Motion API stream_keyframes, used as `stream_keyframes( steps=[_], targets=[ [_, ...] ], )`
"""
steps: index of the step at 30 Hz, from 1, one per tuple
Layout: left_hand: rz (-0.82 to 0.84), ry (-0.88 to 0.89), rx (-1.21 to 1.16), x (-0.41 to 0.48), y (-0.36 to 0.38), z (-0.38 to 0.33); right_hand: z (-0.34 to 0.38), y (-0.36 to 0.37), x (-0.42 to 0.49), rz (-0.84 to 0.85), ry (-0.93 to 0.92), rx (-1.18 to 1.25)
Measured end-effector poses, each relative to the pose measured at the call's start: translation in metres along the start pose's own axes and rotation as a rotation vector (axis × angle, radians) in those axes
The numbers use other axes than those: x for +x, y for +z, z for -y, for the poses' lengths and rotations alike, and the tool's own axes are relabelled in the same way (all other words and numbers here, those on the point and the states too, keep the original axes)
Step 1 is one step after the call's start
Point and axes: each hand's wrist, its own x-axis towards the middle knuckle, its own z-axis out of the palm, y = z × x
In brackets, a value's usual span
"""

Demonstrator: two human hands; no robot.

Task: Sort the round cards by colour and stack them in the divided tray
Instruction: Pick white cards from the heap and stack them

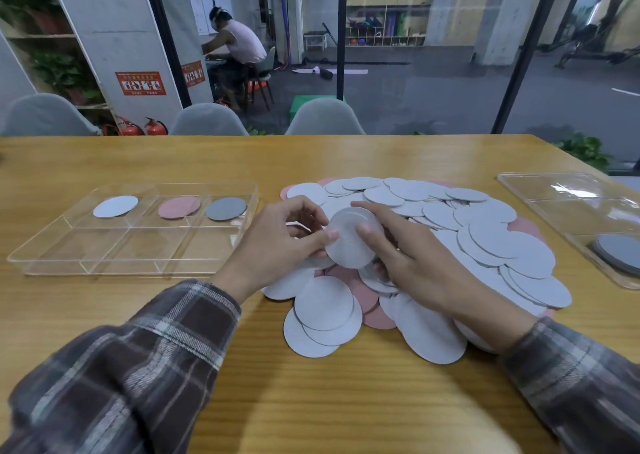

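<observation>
A big heap of round cards (478, 232), mostly white with some pink ones showing underneath, covers the middle of the wooden table. Above its near left part both hands hold one white round card (349, 242). My left hand (277, 245) pinches its left edge with thumb and fingers. My right hand (405, 249) grips its right side, thumb on the face. The clear divided tray (104, 242) lies to the left. Its far compartments hold a white card (115, 206), a pink stack (179, 207) and a grey card (225, 208).
A second clear tray (554, 204) lies at the right edge with a grey card stack (620, 252) in its near end. Grey chairs (323, 117) stand behind the table's far edge. Bare wood stretches in front of the heap.
</observation>
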Motion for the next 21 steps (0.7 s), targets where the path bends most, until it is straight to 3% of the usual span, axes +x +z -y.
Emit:
stream_keyframes(
  steps=[3, 6, 11, 17, 21],
  targets=[
    [0.004, -0.021, -0.036, -0.001, 0.004, 0.000, 0.002, 0.001, -0.002, -0.008, -0.037, -0.115],
    [0.053, 0.063, 0.185, -0.001, 0.000, -0.003, 0.002, 0.001, -0.002, -0.029, -0.066, -0.211],
    [0.361, 0.034, 0.496, -0.008, -0.021, -0.015, 0.002, -0.002, -0.004, -0.091, -0.102, -0.348],
    [0.385, 0.002, 0.528, -0.010, -0.015, -0.013, -0.003, -0.002, -0.004, -0.071, -0.100, -0.352],
    [0.392, -0.035, 0.375, -0.009, -0.015, -0.014, -0.005, -0.004, -0.003, -0.075, -0.080, -0.329]
  ],
)
